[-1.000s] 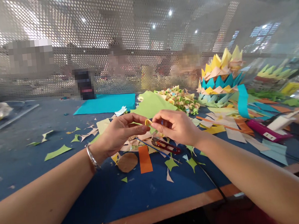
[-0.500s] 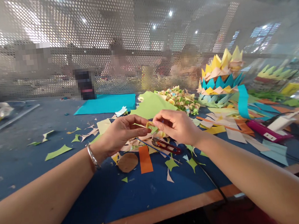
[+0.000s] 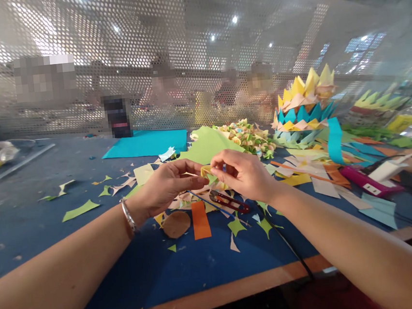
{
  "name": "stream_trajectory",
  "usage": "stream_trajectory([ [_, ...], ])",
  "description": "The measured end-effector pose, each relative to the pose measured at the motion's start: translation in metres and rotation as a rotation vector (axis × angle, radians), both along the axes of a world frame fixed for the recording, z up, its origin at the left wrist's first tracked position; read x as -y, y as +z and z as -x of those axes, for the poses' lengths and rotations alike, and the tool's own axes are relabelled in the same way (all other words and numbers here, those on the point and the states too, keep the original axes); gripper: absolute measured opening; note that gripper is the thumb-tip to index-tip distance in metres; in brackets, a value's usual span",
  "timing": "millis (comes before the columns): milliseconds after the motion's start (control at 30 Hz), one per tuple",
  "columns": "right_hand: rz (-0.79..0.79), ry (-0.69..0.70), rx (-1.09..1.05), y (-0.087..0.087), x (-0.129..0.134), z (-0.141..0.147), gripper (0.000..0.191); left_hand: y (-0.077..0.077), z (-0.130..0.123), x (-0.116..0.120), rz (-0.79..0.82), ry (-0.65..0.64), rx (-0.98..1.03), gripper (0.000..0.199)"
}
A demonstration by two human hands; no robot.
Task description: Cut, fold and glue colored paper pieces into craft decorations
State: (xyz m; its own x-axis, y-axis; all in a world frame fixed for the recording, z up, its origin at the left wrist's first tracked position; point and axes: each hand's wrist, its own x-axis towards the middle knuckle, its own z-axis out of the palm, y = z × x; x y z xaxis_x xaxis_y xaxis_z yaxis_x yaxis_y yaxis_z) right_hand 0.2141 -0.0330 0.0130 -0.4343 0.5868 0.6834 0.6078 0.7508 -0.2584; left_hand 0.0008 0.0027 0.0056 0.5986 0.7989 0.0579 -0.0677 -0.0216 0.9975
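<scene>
Between my hands is a small yellow paper piece (image 3: 205, 171). My left hand (image 3: 174, 182) pinches its left side between thumb and fingers. My right hand (image 3: 242, 174) has thumb and forefinger closed at its right side. Below the hands lie red-handled thread snips (image 3: 229, 202), an orange paper rectangle (image 3: 200, 220), a brown round piece (image 3: 176, 224) and green paper scraps (image 3: 236, 226). A large light green sheet (image 3: 210, 143) lies just behind them.
A teal sheet (image 3: 146, 143) lies at the back, beside a pile of small folded pieces (image 3: 250, 138). Layered paper crowns (image 3: 303, 108), paper strips (image 3: 325, 184) and a magenta power strip (image 3: 371, 181) are on the right. A perforated screen (image 3: 180, 40) stands behind.
The fingers of my right hand have shifted slightly at the yellow piece, which now looks more angular. My left hand stays nearly in place.
</scene>
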Motion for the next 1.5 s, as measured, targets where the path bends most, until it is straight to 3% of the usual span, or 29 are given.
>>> stream_trajectory([
  [467, 0.004, 0.011, 0.055, 0.0009, -0.0008, 0.0010, 0.010, 0.0006, -0.0011, 0.0017, -0.010, 0.033, -0.010, 0.020],
  [933, -0.032, 0.038, 0.108, 0.0000, -0.0004, -0.0007, 0.012, 0.0059, 0.0024, -0.0014, 0.249, 0.019, 0.155, 0.013],
  [1267, -0.090, 0.030, 0.222, -0.0004, 0.0007, -0.0013, 0.017, 0.0047, 0.0008, 0.0029, 0.065, 0.026, -0.066, 0.020],
  [1500, -0.120, 0.007, 0.253, -0.0017, 0.0014, 0.0000, 0.017, 0.0036, -0.0009, 0.0044, 0.064, 0.026, -0.116, 0.026],
])
